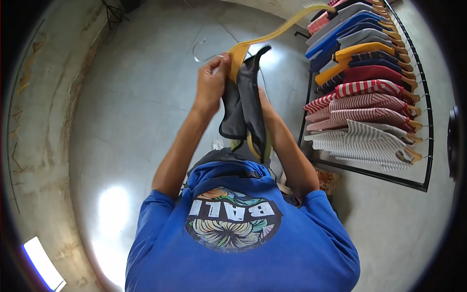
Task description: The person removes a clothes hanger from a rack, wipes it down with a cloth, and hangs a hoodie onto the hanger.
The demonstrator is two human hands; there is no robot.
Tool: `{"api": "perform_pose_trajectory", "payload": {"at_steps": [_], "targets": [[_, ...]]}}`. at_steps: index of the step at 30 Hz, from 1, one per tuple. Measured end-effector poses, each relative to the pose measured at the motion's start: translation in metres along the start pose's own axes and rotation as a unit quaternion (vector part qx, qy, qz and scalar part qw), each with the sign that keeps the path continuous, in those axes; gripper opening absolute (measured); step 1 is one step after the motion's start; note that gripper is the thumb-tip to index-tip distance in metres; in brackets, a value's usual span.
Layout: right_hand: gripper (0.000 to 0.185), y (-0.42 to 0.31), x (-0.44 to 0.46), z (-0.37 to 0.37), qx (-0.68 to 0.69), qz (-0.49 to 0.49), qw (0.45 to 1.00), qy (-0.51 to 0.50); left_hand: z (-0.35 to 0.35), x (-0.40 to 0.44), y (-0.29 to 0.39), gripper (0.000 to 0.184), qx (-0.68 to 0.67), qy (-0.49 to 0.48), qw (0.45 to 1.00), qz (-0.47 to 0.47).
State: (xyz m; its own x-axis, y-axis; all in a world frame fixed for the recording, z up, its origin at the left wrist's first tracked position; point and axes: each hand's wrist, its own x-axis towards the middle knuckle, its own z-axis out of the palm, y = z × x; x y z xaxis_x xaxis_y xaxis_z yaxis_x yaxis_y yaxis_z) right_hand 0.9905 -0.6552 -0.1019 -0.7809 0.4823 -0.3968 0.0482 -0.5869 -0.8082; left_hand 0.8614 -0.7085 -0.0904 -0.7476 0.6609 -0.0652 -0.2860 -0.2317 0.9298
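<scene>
My left hand (212,82) is closed, thumb and fingers pinching the yellow strap (272,35) where it meets a dark grey folded cloth piece with black edging (249,97). The strap curves away to the upper right. More yellow shows at the cloth's lower edge. A thin silvery metal hook (196,52) sticks out beside my left fingertips; what it belongs to is hidden. My right hand (264,101) is behind the cloth's right side, its fingers covered. The cloth hangs in front of my blue shirt (233,267); its exact kind I cannot make out.
On the right stands a black metal clothes rack (426,160) with shirts on wooden hangers, among them a grey striped shirt (360,138) and a red striped shirt (372,87). A rough concrete wall (46,146) runs along the left. Tripod legs (115,14) stand on the grey floor (141,87).
</scene>
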Motion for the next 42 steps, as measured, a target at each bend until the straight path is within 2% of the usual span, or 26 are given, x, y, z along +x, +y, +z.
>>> {"api": "perform_pose_trajectory", "payload": {"at_steps": [1,3,6,10,13,14,15,17,19,21,24,25,26,27,28,29,30,31,33,34,36,37,38,41,42], "targets": [[0.027,-0.006,0.002,0.001,-0.025,-0.004,1.000,0.000,0.005,-0.008,-0.003,0.043,-0.014,-0.058,0.997,-0.044],[0.028,-0.008,0.000,-0.003,-0.049,-0.013,0.999,0.008,0.010,-0.019,0.003,0.041,-0.027,-0.093,0.994,-0.060],[0.029,0.007,-0.004,-0.021,0.056,-0.071,0.995,-0.037,0.018,-0.021,0.005,0.039,-0.055,-0.150,0.983,-0.086],[0.032,0.018,-0.015,-0.039,0.118,-0.052,0.992,-0.009,0.025,-0.020,-0.015,0.040,0.002,-0.187,0.975,-0.118],[0.035,0.025,-0.026,-0.048,0.136,-0.064,0.989,0.006,0.033,-0.028,-0.029,0.045,0.043,-0.248,0.963,-0.098],[0.037,0.029,-0.029,-0.050,0.145,-0.067,0.987,0.007,0.035,-0.027,-0.035,0.045,0.044,-0.251,0.962,-0.097],[0.037,0.036,-0.033,-0.053,0.145,-0.068,0.987,0.006,0.039,-0.024,-0.041,0.043,0.043,-0.197,0.976,-0.076],[0.040,0.056,-0.041,-0.066,0.012,-0.055,0.997,0.056,0.051,-0.018,-0.051,0.039,0.035,-0.084,0.995,-0.029],[0.042,0.071,-0.053,-0.081,-0.061,-0.049,0.994,0.072,0.062,-0.009,-0.036,0.038,0.002,-0.070,0.997,-0.032],[0.045,0.081,-0.069,-0.098,-0.214,-0.101,0.972,-0.003,0.067,0.000,-0.017,0.034,-0.060,-0.048,0.996,-0.045],[0.045,0.081,-0.089,-0.151,-0.259,-0.101,0.961,-0.008,0.062,0.012,-0.004,0.032,-0.028,-0.033,0.999,0.020],[0.045,0.122,-0.074,-0.217,-0.203,-0.164,0.964,0.054,0.064,0.012,-0.001,0.031,-0.011,-0.030,0.998,0.048],[0.043,0.122,-0.073,-0.237,-0.187,-0.226,0.955,0.036,0.070,0.009,0.003,0.031,-0.008,-0.031,0.998,0.052],[0.042,0.121,-0.072,-0.257,-0.171,-0.286,0.943,0.016,0.076,0.000,0.008,0.029,0.093,-0.055,0.992,0.065],[0.041,0.084,-0.093,-0.241,-0.183,-0.315,0.931,-0.029,0.084,-0.014,0.011,0.027,0.192,-0.079,0.975,0.075],[0.040,0.043,-0.114,-0.221,-0.192,-0.343,0.916,-0.075,0.092,-0.026,0.009,0.025,0.289,-0.106,0.948,0.081],[0.036,0.022,-0.132,-0.208,-0.345,-0.401,0.848,0.036,0.100,-0.039,0.001,0.025,0.292,-0.114,0.947,0.075],[0.032,0.008,-0.147,-0.199,-0.487,-0.436,0.742,0.146,0.110,-0.053,-0.008,0.023,0.311,-0.135,0.937,0.088],[0.028,0.014,-0.151,-0.189,-0.612,-0.443,0.601,0.258,0.132,-0.079,-0.025,0.020,0.344,-0.176,0.915,0.119],[0.023,0.027,-0.142,-0.180,-0.412,-0.427,0.753,0.285,0.144,-0.092,-0.030,0.020,0.342,-0.185,0.914,0.117],[0.025,0.011,-0.141,-0.170,-0.429,-0.465,0.727,0.267,0.165,-0.118,-0.038,0.016,0.362,-0.206,0.900,0.125],[0.028,-0.018,-0.145,-0.162,-0.640,-0.504,0.539,0.216,0.170,-0.128,-0.040,0.014,0.373,-0.214,0.893,0.130],[0.028,-0.026,-0.143,-0.162,-0.638,-0.503,0.541,0.218,0.171,-0.134,-0.046,0.014,0.376,-0.215,0.892,0.128],[0.028,-0.037,-0.140,-0.165,-0.484,-0.460,0.704,0.243,0.167,-0.150,-0.069,0.012,0.405,-0.297,0.832,0.234],[0.028,-0.034,-0.142,-0.169,-0.482,-0.460,0.707,0.238,0.168,-0.157,-0.069,0.012,0.409,-0.293,0.833,0.232]]}}
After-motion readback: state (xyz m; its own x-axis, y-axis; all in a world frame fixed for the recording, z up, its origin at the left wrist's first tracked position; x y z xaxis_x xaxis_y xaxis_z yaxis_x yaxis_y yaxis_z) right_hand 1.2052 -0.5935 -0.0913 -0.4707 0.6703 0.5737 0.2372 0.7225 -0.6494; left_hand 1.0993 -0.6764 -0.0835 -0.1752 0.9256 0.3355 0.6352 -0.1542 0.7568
